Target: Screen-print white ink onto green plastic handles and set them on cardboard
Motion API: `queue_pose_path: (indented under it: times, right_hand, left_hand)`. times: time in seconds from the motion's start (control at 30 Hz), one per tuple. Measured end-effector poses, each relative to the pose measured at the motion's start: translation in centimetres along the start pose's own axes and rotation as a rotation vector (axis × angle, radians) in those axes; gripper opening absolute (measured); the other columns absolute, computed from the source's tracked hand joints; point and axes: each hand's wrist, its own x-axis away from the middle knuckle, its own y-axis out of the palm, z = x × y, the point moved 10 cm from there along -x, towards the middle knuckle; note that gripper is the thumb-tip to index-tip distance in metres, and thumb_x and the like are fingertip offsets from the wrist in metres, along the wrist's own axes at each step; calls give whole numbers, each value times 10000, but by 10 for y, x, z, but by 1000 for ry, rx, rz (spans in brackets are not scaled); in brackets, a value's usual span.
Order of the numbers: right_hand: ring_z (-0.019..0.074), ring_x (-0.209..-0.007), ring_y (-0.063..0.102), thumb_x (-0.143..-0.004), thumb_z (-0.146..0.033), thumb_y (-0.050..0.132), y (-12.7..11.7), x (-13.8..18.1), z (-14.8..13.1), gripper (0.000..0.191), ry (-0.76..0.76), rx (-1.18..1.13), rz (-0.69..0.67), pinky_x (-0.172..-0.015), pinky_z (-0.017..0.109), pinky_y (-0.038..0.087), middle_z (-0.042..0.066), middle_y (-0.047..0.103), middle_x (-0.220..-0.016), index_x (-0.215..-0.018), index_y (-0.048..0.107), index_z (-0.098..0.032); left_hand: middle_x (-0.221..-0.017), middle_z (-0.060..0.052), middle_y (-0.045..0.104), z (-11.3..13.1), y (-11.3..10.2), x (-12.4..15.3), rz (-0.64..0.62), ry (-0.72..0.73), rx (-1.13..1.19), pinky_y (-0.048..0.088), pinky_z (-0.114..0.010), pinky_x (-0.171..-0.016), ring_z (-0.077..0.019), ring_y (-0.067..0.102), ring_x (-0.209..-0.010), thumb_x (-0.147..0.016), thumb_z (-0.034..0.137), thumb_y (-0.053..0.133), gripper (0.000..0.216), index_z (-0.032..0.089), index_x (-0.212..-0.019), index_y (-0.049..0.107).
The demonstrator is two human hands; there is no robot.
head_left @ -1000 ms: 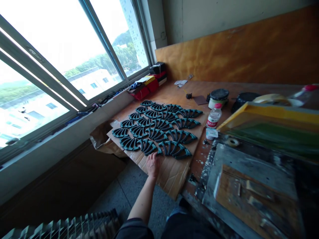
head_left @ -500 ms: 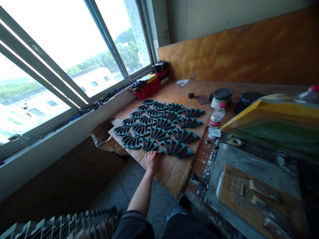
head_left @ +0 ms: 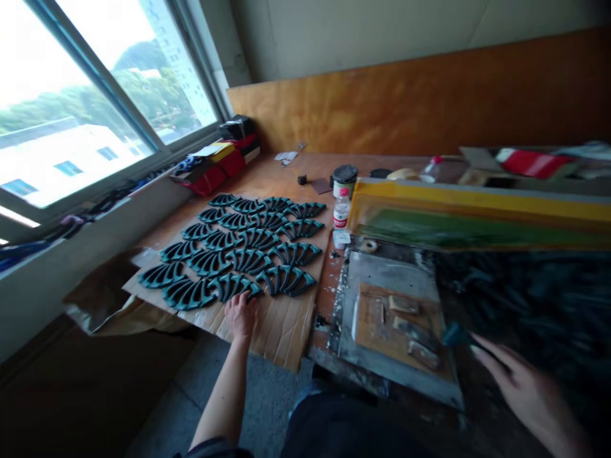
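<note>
Fanned rows of dark, curved handle-like pieces with teal ends (head_left: 258, 238) lie on a cardboard sheet (head_left: 281, 324). At the front edge of the nearest row, my left hand (head_left: 241, 315) has its fingers closed over the end of one handle-like piece. My right hand (head_left: 532, 385), blurred by motion, grips another dark handle-like piece (head_left: 456, 335) whose teal end points left. That hand is above the right side of the bench, beside a dark heap of similar-looking pieces (head_left: 534, 299).
A grey metal plate (head_left: 324, 340) carries a wooden board with small blocks (head_left: 415, 322). Behind are a yellow-edged screen frame (head_left: 477, 197), a red-capped bottle (head_left: 341, 212), a paint can (head_left: 344, 178) and a tape roll (head_left: 369, 245). Red boxes (head_left: 210, 177) stand by the window.
The view has swung right. My right hand has come into sight with a handle-like piece, and the dark heap now shows. My left hand remains at the nearest row's front end.
</note>
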Motion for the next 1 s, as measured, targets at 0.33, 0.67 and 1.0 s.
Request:
queue_pose_path:
  times: [0.33,0.67,1.0]
  right_hand:
    - [188,-944,617,-819,-40,359,97,-41,-73,520,-225,136,-251,-840,314,540,59,643,-1059,-1190,657,-251]
    - [259,-1265,448,-931,-262,473,114,-48,-86,472,-334,187,-316,-1025,450,408,101,494,-1391,-1400,453,-214]
    - [212,-1140,568,-945,-408,494,62,-33,-48,261,-210,6,-308,-1055,437,368,20,681,-1121,-1067,692,-289]
  left_hand:
    - [-996,-80,672,170,-59,9,204,278,585,447,-379,-904,-227,577,-974,-872,354,556,190,210,-917,671]
    - [-656,24,583,305,-166,-38,4,268,1318,461,-242,-623,-115,547,-610,-897,496,496,328,198,-919,632]
    - [-670,-16,651,314,-155,-4,-441,116,1510,461,-227,-553,-118,577,-596,-881,613,425,524,157,-817,675]
